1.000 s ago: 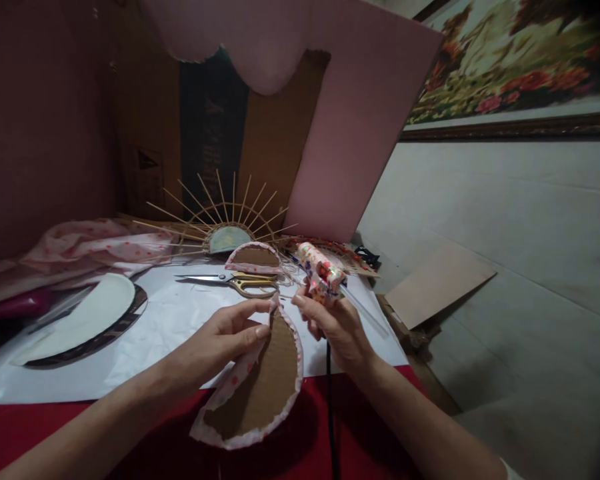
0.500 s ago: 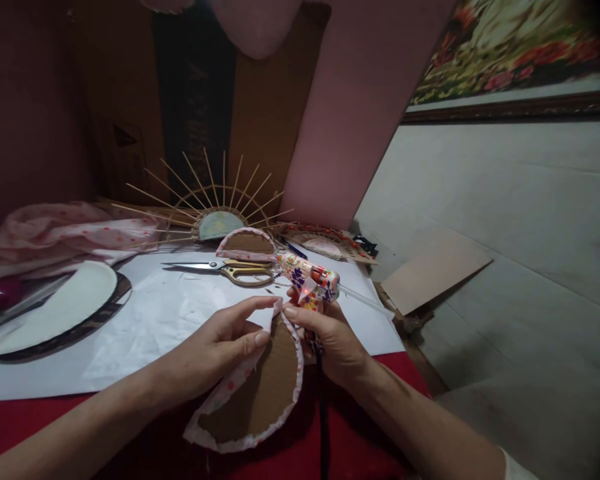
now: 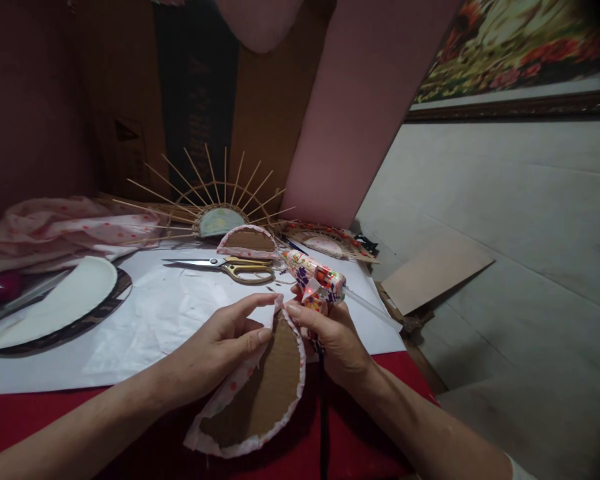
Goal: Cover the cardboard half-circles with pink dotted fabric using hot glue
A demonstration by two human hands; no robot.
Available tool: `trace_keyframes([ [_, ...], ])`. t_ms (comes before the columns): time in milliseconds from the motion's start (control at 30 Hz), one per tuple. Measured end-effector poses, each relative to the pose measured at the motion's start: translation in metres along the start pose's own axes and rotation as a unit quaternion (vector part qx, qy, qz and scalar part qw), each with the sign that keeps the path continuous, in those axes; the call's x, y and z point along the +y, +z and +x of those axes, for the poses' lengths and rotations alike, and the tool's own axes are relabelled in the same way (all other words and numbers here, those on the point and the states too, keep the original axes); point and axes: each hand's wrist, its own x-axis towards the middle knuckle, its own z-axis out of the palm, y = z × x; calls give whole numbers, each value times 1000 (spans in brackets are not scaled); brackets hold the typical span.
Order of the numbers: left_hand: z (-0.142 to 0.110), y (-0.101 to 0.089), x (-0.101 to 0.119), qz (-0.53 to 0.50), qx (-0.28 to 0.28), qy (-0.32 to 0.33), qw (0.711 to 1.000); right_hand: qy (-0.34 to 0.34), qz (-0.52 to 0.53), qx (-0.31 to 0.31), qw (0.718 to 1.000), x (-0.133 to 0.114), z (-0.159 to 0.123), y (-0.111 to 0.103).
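Note:
A half-round cardboard piece [image 3: 260,387] edged with pink dotted fabric is held up over the red cloth at the table's front. My left hand [image 3: 225,343] pinches the fabric at its upper corner, thumb along the straight side. My right hand [image 3: 330,333] is wrapped around the handle of a flower-patterned glue gun [image 3: 320,280], and its thumb presses the same corner from the right. The gun's nozzle points away toward the back left, with a clear glue stick [image 3: 370,307] sticking out of its rear. A small red light glows on the gun.
Gold-handled scissors [image 3: 235,267] lie beyond my hands, beside a second fabric-edged half-round [image 3: 250,241]. Behind stands a woven fan of thin sticks [image 3: 215,193]. Dotted fabric [image 3: 65,230] and a white half-round piece [image 3: 75,307] lie at left. A black cord [image 3: 323,413] hangs from the gun.
The rear of the glue gun has tipped slightly to the right and down. Both hands keep their hold at the corner; the view has shifted slightly.

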Motion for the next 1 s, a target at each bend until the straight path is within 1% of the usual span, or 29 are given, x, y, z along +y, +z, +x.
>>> trace_keyframes([
  [100, 0, -1, 1, 30, -41, 3, 999, 7, -44, -16, 999, -4, -3, 2],
  [233, 0, 0, 0, 45, -42, 1, 998, -15, -102, 14, 995, -13, -7, 7],
  [333, 2, 2, 0, 62, -25, 27, 997, -16, -117, 21, 993, -16, -8, 10],
  [433, 4, 2, 0, 102, 21, 59, 993, -10, -120, 4, 993, -14, -9, 10],
  [500, 5, 1, 1, 141, 58, 62, 986, -11, -120, -3, 993, -14, -9, 11],
  [567, 7, 0, 1, 161, 78, 61, 982, -7, -120, -3, 993, -14, -8, 13],
  [700, 8, 0, 2, 150, 81, 54, 984, 5, -120, -4, 993, -15, -8, 17],
  [833, 6, 4, 6, 144, 98, 41, 984, 13, -114, -13, 993, -10, -8, 13],
  [900, 5, 5, 9, 148, 102, 51, 982, 21, -114, -27, 993, -7, -8, 10],
  [1000, 5, 4, 11, 155, 85, 83, 981, 42, -128, -39, 990, -5, -8, 7],
])
